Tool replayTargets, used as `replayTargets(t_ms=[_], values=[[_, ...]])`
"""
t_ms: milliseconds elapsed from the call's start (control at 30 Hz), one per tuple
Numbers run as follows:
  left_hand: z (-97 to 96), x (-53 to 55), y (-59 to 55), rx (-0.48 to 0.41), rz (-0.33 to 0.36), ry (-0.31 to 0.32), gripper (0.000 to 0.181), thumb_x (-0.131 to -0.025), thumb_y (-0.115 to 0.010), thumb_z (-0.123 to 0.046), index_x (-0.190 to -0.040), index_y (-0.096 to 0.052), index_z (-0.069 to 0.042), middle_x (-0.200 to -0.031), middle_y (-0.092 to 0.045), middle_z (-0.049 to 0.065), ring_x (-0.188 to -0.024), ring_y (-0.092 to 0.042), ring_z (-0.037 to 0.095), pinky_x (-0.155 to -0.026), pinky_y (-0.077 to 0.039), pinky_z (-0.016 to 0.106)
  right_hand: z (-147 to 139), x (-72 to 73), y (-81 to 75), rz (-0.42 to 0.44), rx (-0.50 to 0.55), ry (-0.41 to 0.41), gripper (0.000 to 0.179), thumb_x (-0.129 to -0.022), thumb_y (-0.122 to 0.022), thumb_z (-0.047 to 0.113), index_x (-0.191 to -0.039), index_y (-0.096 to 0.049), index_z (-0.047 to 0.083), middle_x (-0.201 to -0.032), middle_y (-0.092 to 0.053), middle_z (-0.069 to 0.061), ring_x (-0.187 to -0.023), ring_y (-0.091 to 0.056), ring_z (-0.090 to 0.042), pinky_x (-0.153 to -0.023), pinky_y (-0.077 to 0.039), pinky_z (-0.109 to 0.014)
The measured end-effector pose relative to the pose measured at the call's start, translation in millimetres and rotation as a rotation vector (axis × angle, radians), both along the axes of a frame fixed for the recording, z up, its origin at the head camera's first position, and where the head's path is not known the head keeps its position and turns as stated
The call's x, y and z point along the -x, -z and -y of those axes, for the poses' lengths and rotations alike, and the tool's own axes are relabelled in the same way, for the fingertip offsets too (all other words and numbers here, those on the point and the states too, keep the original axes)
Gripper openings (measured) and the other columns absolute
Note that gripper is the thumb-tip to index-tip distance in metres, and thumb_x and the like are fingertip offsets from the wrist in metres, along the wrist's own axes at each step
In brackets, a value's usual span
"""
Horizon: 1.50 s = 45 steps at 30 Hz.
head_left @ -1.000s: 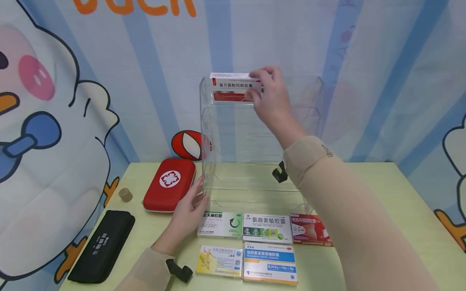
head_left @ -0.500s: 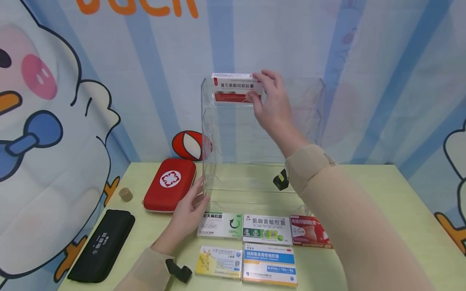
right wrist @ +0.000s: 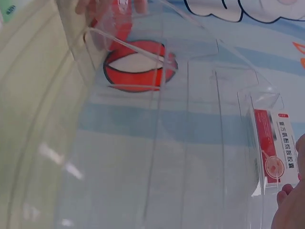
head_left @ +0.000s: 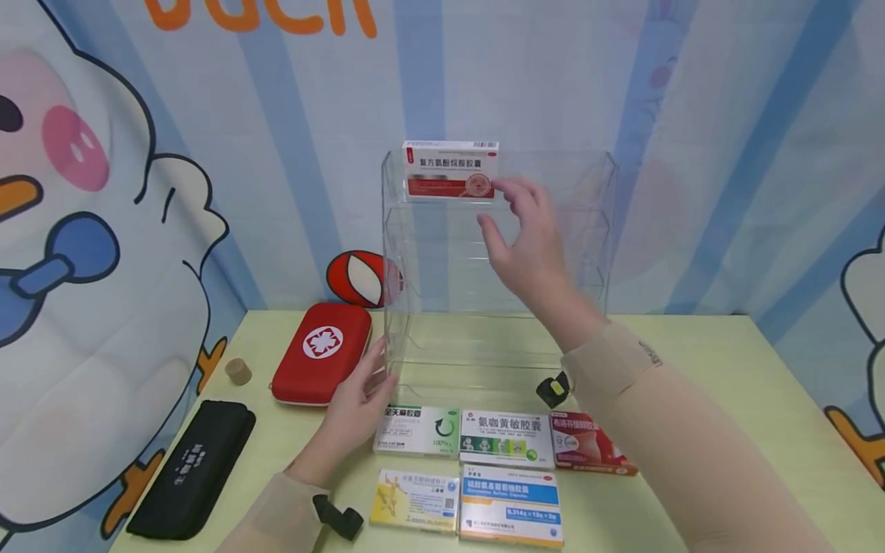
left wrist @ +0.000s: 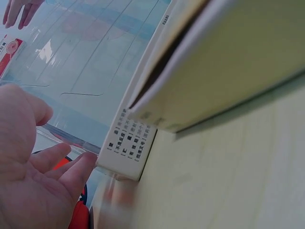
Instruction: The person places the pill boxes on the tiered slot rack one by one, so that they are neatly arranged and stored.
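A clear plastic tiered rack (head_left: 498, 303) stands upright on the table. A white-and-red medicine box (head_left: 442, 170) sits in its top tier at the left, also visible in the right wrist view. My right hand (head_left: 535, 238) is just right of this box, fingers parted and holding nothing; whether a fingertip still touches the box's edge I cannot tell. Low on the rack's left side, my left hand (head_left: 356, 399) holds the upright edge between thumb and fingers. In the left wrist view, its fingers (left wrist: 78, 176) lie against the rack's side.
In front of the rack lie several medicine boxes: green-white (head_left: 417, 431), white (head_left: 507, 439), red (head_left: 591, 443), yellow (head_left: 415, 501) and blue-white (head_left: 512, 505). Left are a red first-aid case (head_left: 322, 353), a black pouch (head_left: 192, 470) and a small wooden cylinder (head_left: 238, 372). A printed curtain hangs behind.
My right hand has let go of the white-and-red box and moved slightly down and right. The box stays in the top tier. My left hand keeps its place on the rack.
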<state>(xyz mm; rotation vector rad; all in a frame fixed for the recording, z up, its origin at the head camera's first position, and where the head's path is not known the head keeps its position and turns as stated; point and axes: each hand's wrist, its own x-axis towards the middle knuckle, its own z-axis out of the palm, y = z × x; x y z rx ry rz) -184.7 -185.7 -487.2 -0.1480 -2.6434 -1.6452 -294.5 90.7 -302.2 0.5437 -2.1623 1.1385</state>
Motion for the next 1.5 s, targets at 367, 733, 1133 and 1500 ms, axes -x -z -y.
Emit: replayTargets(t_ms=[367,733,1133,1500], values=[[0.9,0.5,-1.3,-0.004,0.005,-0.007,0.079,-0.11,-0.068,-0.023,-0.174,-0.026,-0.045,-0.172,-0.05,0.009,-0.154,-0.057,0.038,-0.122,-0.053,0.053,-19,-35.0,51.4,-0.073,-0.01,-0.118,0.049,-0.102,-0.076,0.011,-0.147,-0.062,-0.003,-0.143,-0.065,-0.022,-0.133,-0.063,-0.036,-0.12,-0.056,-0.049],[-2.6,-0.1,-5.0,0.007,-0.028,-0.005,0.077,-0.11,-0.067,-0.02,-0.175,-0.029,-0.038,-0.171,-0.052,0.012,-0.152,-0.059,0.038,-0.123,-0.051,0.053,-47,-78.4,97.0,-0.052,-0.111,-0.086,0.056,-0.1,-0.08,0.011,-0.152,-0.06,0.001,-0.148,-0.067,-0.019,-0.137,-0.064,-0.036,-0.117,-0.056,-0.049],[-3.5,-1.6,-3.5,0.01,-0.027,-0.019,0.078,-0.11,-0.067,-0.02,-0.175,-0.029,-0.039,-0.171,-0.052,0.011,-0.153,-0.058,0.039,-0.121,-0.053,0.052,-64,-134.2,132.3,0.143,-0.312,-0.117,0.068,-0.101,-0.08,0.021,-0.161,-0.051,0.008,-0.159,-0.062,-0.012,-0.144,-0.063,-0.034,-0.116,-0.057,-0.057],[-1.9,-0.5,-0.3,0.008,-0.033,-0.002,0.078,-0.11,-0.067,-0.02,-0.175,-0.028,-0.038,-0.171,-0.051,0.012,-0.152,-0.058,0.04,-0.121,-0.052,0.053,-76,-174.7,160.3,0.405,-0.473,-0.107,0.072,-0.101,-0.08,0.041,-0.164,-0.05,0.021,-0.163,-0.06,0.0,-0.148,-0.063,-0.028,-0.115,-0.06,-0.055]])
